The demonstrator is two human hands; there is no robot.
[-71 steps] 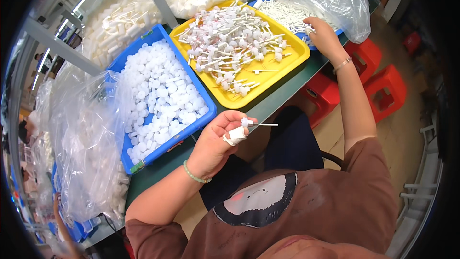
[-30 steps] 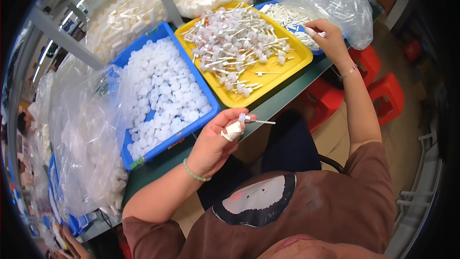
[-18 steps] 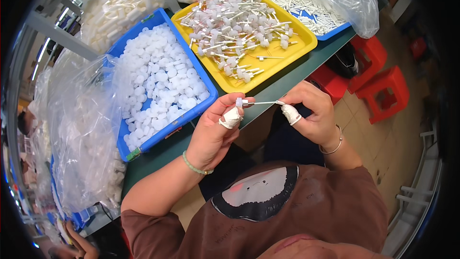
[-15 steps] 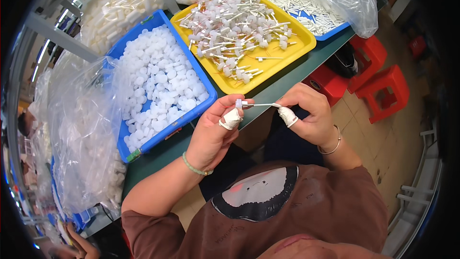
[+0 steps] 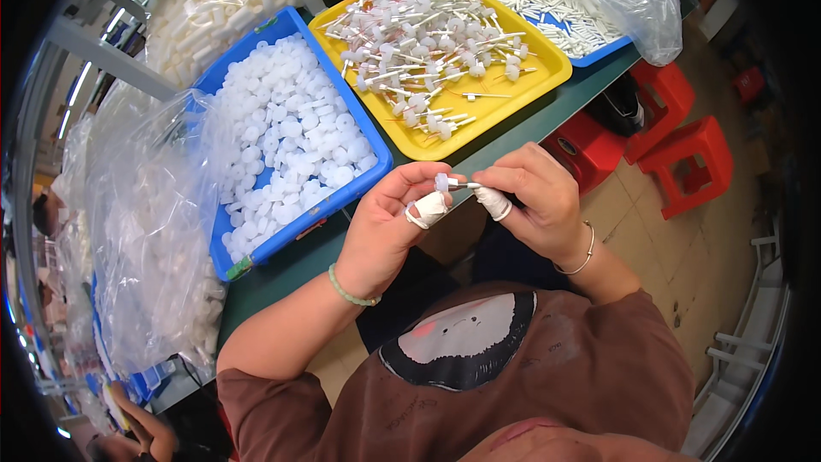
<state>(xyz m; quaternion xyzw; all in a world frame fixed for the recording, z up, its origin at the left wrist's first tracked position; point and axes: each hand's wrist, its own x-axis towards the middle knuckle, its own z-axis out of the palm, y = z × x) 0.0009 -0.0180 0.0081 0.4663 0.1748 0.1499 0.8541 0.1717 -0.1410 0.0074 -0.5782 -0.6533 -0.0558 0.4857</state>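
My left hand pinches a small whitish plastic piece with a round flange between thumb and fingers. From its right side a short thin rod runs to my right hand, whose thumb and forefinger are closed on the rod's end. White coverings wrap both thumbs. The fingertips hide part of the joint between piece and rod. Just beyond my left hand stands a blue tray heaped with translucent white discs. Behind both hands, a yellow tray holds many assembled pieces with white stems and thin reddish wires.
Another blue tray with short white tubes sits at the far right, partly under a clear plastic bag. Plastic bags crowd the left. Red stools stand right of the green table. A person's arm shows lower left.
My hands have come closer together. The right hand moved left toward the flanged piece, so less of the rod shows between them.
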